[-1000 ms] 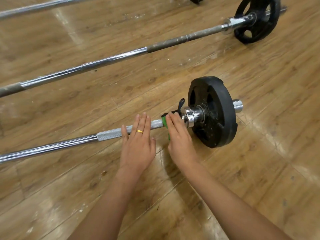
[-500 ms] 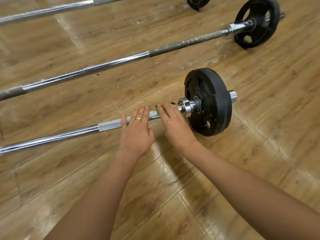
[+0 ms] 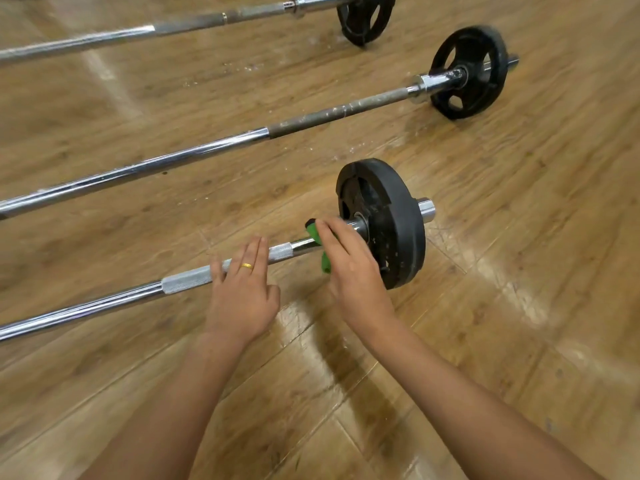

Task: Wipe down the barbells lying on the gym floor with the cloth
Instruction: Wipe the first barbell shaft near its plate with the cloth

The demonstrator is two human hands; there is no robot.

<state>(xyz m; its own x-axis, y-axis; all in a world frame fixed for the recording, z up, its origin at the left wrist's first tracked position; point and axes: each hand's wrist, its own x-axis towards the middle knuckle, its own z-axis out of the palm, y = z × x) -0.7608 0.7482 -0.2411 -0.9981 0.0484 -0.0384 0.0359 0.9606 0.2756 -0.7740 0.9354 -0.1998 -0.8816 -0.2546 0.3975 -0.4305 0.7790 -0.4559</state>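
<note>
The nearest barbell [image 3: 187, 280] lies on the wooden floor, with a black plate [image 3: 398, 230] on its right end. My left hand [image 3: 242, 299] rests on the knurled part of the bar, its fingers straight and a gold ring on one of them. My right hand [image 3: 353, 268] holds a green cloth [image 3: 325, 265] against the bar just left of the plate. The cloth shows above the fingertips and below the palm, and my thumb is hidden. Two more barbells lie beyond: a middle barbell [image 3: 173, 161] and a far barbell [image 3: 104, 38].
The middle barbell has a dull, speckled grip section and a black plate [image 3: 467, 71] at its right end. The far barbell's plate [image 3: 367, 15] is cut off by the top edge. Bare wooden floor [image 3: 519, 306] lies to the right and in front of me.
My right hand with the cloth has shifted slightly along the bar beside the plate, and more cloth shows below the palm. My left hand stays on the bar. More of the far barbell is in view.
</note>
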